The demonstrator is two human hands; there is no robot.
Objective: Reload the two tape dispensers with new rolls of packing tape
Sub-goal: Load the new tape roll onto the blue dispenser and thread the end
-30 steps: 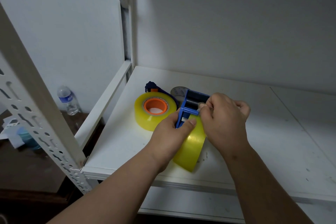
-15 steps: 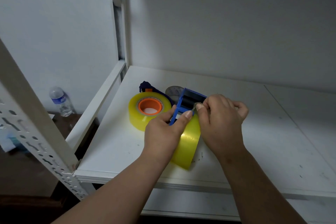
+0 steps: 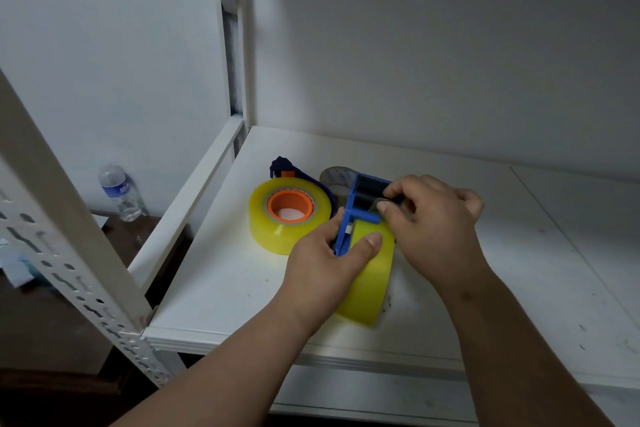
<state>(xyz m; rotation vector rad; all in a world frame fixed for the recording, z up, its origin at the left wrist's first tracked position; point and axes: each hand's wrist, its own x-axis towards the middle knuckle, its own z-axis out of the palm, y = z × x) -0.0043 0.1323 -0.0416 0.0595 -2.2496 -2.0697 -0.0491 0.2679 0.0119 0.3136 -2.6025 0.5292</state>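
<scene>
Near the white shelf's (image 3: 214, 291) front edge, my left hand (image 3: 322, 263) grips the blue plastic dispenser (image 3: 349, 218) and its yellow tape roll (image 3: 370, 284), steadying them while my right hand (image 3: 433, 215) pinches the tape end at the roller for threading.

Counted: two yellow tape rolls (image 3: 287, 218) (image 3: 369, 277), two blue dispensers (image 3: 360, 204) (image 3: 282, 165), one grey used-up roll (image 3: 336, 177), one water bottle (image 3: 119, 192), two hands (image 3: 325, 263) (image 3: 436, 218).

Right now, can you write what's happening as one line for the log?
left hand: holds blue dispenser with yellow roll | right hand: pinches tape end at dispenser front | second dispenser: lies flat on shelf
</scene>
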